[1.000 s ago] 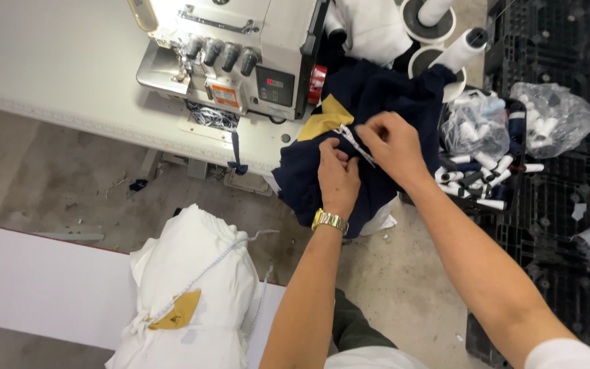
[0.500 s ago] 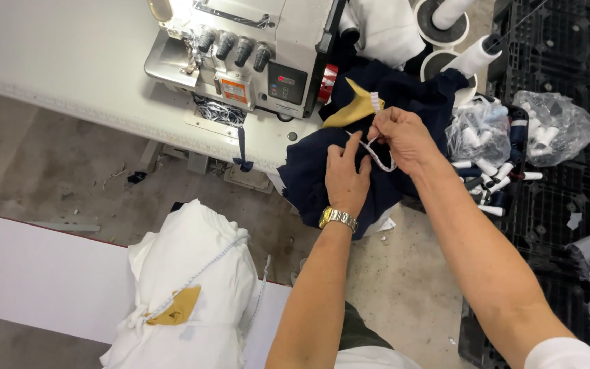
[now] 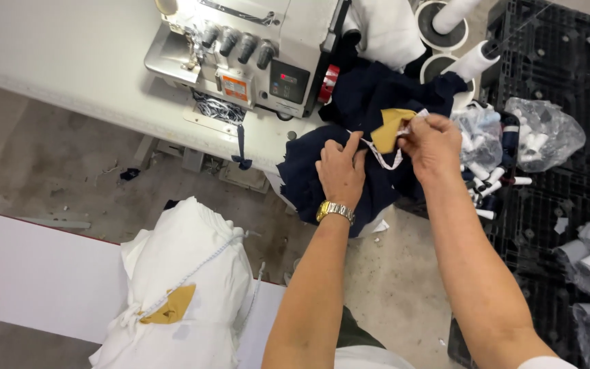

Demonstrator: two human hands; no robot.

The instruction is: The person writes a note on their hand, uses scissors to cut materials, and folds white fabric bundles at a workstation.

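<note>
Both of your hands work on the dark navy fabric bundle (image 3: 349,171), which lies at the table edge just right of the sewing machine (image 3: 254,48). Your right hand (image 3: 433,145) pinches a mustard-yellow tag (image 3: 388,130) and a thin white cord (image 3: 387,158) above the bundle. Your left hand (image 3: 341,171) presses flat on the cloth, fingers spread. Beyond the bundle, away from the machine, sits a clear bag of thread spools (image 3: 541,133).

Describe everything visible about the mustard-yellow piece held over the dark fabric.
The mustard-yellow piece looks like a small folded scrap of cloth or paper, creased and bent. A thin white string loops below it. The right hand pinches its upper right edge; the left hand rests just beside it on the navy fabric bundle behind it.
</note>
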